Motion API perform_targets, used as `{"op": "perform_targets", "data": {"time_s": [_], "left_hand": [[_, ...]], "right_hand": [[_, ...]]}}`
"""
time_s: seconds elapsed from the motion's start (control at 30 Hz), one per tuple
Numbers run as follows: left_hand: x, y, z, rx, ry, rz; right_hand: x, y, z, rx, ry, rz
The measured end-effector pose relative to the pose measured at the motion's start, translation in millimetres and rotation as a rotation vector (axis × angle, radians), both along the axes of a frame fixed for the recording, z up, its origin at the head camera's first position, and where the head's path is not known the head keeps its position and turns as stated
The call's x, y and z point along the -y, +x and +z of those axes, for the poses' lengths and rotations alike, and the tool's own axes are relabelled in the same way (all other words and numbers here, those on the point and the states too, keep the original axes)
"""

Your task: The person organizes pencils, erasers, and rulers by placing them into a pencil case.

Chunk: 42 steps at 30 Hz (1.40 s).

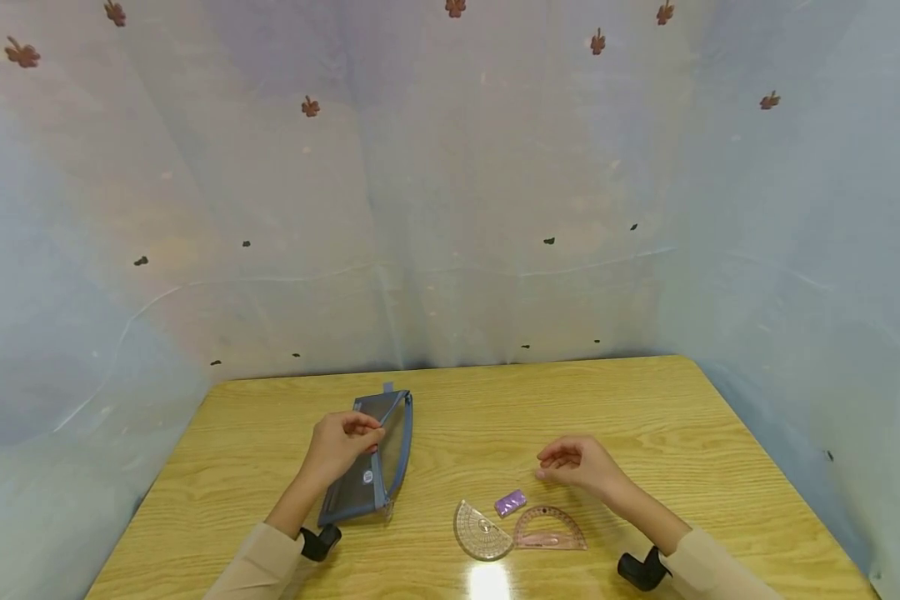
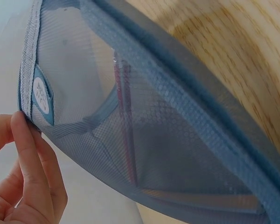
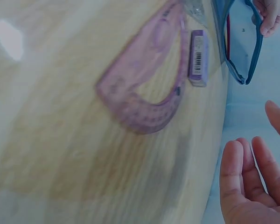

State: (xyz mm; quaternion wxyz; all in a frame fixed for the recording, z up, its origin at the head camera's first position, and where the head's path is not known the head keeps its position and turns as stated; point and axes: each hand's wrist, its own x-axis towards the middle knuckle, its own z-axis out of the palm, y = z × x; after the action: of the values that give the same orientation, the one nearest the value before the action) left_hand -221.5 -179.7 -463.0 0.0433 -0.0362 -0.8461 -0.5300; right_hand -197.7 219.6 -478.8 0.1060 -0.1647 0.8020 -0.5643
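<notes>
My left fingers (image 2: 30,161) pinch the pouch (image 1: 351,497); eraser (image 1: 510,503) and protractors (image 1: 482,533) lie below my empty, loosely parted right fingers (image 3: 232,164).

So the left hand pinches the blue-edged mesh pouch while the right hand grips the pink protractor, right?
Not quite: the right hand holds nothing; the pink protractor lies on the table, as the head view shows. The left hand does pinch the mesh pouch.

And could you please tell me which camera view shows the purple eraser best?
The right wrist view: the purple eraser appears larger there, with a barcode visible. The head view shows it small, lying on the table near the pink protractor. The left wrist view doesn't show it.
</notes>
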Motion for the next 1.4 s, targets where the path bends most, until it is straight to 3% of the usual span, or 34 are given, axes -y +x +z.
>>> {"op": "perform_targets", "data": {"time_s": [0.53, 0.87, 1.4], "left_hand": [[-1, 0.9, -0.2, 0.009, 0.002, -0.005], [-1, -0.1, -0.8, 0.008, 0.006, -0.003], [-2, -1.3, -2.4, 0.012, 0.016, -0.003]], "right_hand": [[-16, 15.7, -11.5, 0.046, -0.021, 0.028], [-23, 20.1, -24.0, -0.040, 0.008, 0.060], [-27, 30.5, -30.4, -0.127, 0.054, 0.104]]}}
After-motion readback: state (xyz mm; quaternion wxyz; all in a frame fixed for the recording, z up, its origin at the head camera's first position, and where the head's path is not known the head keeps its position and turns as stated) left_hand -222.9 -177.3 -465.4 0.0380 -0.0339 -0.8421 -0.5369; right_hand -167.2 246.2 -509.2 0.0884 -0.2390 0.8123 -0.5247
